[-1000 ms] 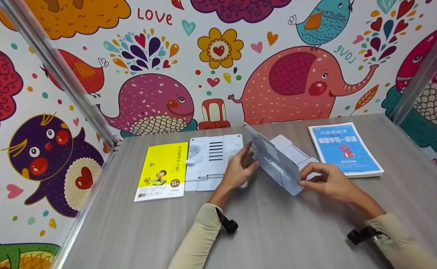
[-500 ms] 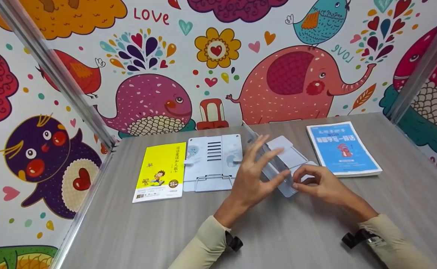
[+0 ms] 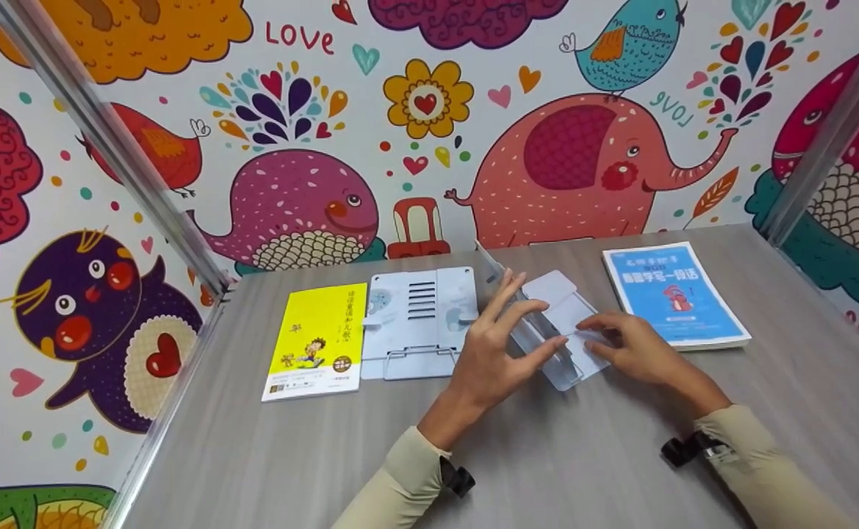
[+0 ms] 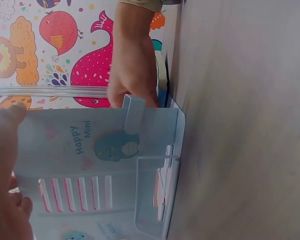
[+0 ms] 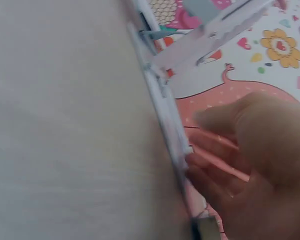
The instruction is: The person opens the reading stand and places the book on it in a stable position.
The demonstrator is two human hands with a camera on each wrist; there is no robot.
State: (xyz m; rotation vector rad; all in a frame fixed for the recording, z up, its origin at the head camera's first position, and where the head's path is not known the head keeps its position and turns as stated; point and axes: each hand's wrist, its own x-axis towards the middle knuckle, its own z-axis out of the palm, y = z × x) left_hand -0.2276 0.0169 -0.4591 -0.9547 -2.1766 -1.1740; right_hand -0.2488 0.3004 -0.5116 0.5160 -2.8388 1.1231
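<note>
A light blue folding book stand [image 3: 521, 334] stands part-unfolded on the table, its slotted panel raised and tilted. At the panel's upper edge, my left hand [image 3: 484, 360] holds it, the fingers spread from the thumb. In the left wrist view the panel's front [image 4: 100, 160] shows "Happy Mini", a cartoon animal, slots and a wire ledge. My right hand [image 3: 638, 353] is behind the panel, its fingers touching the stand's flat rear plate [image 3: 558, 294]. In the right wrist view the right hand's thumb [image 5: 215, 120] is apart from its fingers; the view is blurred.
A second light blue book stand [image 3: 422, 301] lies flat to the left. Beside it is a yellow book [image 3: 319, 330]. At the right lies a thick blue-covered book [image 3: 671, 294]. Cartoon-printed walls [image 3: 429, 169] with metal posts close off the back and sides of the grey table [image 3: 561, 455].
My left hand has moved right and up along the raised panel. The right hand has left the panel's near edge for the rear plate, which now lies more spread out behind the panel.
</note>
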